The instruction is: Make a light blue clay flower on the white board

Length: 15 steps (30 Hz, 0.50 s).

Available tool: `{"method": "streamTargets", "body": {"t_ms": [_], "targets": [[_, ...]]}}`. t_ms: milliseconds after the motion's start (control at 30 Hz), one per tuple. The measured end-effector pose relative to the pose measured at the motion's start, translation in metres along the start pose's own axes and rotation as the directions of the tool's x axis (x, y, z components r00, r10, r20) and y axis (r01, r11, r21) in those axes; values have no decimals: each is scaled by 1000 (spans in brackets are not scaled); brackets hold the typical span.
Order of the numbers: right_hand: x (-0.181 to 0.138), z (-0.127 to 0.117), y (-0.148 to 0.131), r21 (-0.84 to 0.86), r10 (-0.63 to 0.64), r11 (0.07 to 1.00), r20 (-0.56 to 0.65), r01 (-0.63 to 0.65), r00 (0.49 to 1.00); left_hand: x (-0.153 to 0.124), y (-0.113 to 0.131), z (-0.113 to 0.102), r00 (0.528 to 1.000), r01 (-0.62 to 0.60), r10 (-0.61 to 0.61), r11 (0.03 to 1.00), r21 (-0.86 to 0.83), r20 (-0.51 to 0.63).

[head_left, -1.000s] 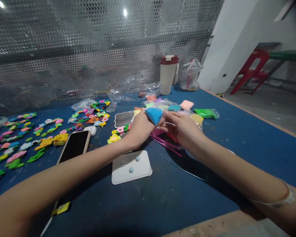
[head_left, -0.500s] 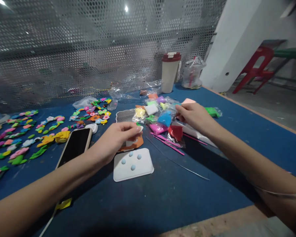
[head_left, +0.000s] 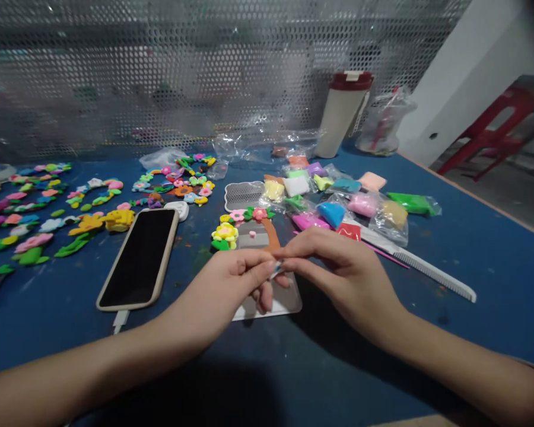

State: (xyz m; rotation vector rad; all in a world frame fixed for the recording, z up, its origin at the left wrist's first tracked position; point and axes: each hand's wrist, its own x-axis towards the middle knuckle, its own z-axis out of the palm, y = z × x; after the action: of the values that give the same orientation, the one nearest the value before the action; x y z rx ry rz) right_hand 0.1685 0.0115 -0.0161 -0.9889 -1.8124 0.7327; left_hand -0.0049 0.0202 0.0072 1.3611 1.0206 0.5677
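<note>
My left hand (head_left: 231, 284) and my right hand (head_left: 338, 267) meet fingertip to fingertip above a small white tray (head_left: 285, 303) on the blue table. Both pinch a tiny pale blue bit of clay (head_left: 276, 270) between them. Just beyond the hands lies a clay piece with a brown trunk, flowers and green leaves (head_left: 253, 228). Several small bags of coloured clay (head_left: 333, 210) lie behind my right hand, a blue one nearest.
A phone (head_left: 140, 258) with a cable lies left of my hands. Many finished clay flowers (head_left: 89, 222) cover the left side. A white comb (head_left: 431, 273) and pink sticks lie to the right. A cup with a red lid (head_left: 342, 115) stands by the mesh wall (head_left: 160, 71).
The blue clay bag was put down among the other bags. Both hands came back toward me and met over the white tray, pinching a small bit of clay. The view tilted down.
</note>
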Motion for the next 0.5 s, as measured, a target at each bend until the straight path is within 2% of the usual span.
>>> {"method": "streamTargets", "body": {"t_ms": [100,167,300,433,500], "targets": [[0,0,6,-5,65,998,-55,-65,996,1,-6,-1,999,28,-22,988,-153,42],[-1,1,8,28,129,991,-70,-127,989,2,-8,-2,997,70,-62,979,-192,50],[-5,4,6,96,192,979,-112,-182,975,2,-8,-5,994,104,-106,985,-140,-3],[-8,4,4,160,186,975,-203,-155,961,1,-4,-6,998,55,-57,996,-72,-23],[-9,3,3,194,173,971,-184,-137,968,0,-1,-4,997,70,-72,995,-71,-27]]}}
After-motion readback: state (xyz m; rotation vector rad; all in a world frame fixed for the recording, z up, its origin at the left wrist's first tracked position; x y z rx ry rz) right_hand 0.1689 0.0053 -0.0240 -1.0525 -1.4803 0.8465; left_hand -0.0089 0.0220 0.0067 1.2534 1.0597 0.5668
